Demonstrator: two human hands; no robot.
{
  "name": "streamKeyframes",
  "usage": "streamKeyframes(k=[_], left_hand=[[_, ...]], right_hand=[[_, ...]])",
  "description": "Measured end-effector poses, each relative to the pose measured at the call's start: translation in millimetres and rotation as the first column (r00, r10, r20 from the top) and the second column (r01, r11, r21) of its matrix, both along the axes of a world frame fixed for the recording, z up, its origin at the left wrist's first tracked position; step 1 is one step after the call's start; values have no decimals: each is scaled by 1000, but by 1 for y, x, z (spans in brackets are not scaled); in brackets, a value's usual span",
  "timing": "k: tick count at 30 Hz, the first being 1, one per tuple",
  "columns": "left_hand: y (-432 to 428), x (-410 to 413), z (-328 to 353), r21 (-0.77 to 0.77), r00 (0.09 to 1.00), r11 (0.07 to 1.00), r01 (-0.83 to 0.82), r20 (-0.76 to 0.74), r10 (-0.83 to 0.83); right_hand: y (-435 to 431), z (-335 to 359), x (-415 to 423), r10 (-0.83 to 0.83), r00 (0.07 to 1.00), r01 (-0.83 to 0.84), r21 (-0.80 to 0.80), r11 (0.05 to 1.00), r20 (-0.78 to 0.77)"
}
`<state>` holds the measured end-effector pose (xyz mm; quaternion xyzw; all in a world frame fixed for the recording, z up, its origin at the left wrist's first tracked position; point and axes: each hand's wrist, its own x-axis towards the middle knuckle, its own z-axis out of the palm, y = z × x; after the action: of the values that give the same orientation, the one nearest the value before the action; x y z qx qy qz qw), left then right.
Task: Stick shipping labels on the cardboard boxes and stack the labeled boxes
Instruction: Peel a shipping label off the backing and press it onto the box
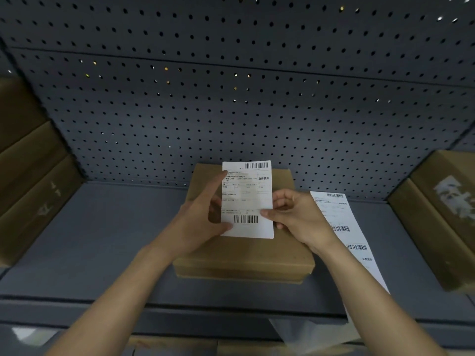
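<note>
both grips are clamped on the shipping label [248,199]: the left hand [203,217] pinches its left edge, the right hand [295,217] its right edge, long axis upright. the closed cardboard box [244,255] lies directly beneath on the counter [102,240], equally near both hands, its long axis running away from the person; contents hidden

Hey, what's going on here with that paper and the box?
A person holds a label by its edges, left hand and right hand pinching it, above a box on the shelf. It looks not yet stuck down. A strip of labels lies to the right; other boxes sit at the sides.
</note>
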<state>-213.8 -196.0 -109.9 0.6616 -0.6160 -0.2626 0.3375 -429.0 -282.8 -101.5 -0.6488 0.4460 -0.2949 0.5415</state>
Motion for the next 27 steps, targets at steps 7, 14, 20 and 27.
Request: streamKeyframes(k=[7, 14, 20, 27], left_hand=[[2, 0, -3, -4, 1000, 1000, 15, 2, -15], [3, 0, -4, -11, 1000, 1000, -2, 13, 2], [3, -1, -5, -12, 999, 1000, -8, 40, 8], [1, 4, -10, 23, 998, 1000, -1, 70, -1]], right_hand=[[3, -2, -1, 5, 1000, -7, -60, 998, -31], [4, -5, -1, 6, 998, -14, -122, 992, -60], [10, -3, -1, -17, 987, -22, -241, 970, -159], [19, 2, 1, -66, 925, -90, -386, 918, -373]])
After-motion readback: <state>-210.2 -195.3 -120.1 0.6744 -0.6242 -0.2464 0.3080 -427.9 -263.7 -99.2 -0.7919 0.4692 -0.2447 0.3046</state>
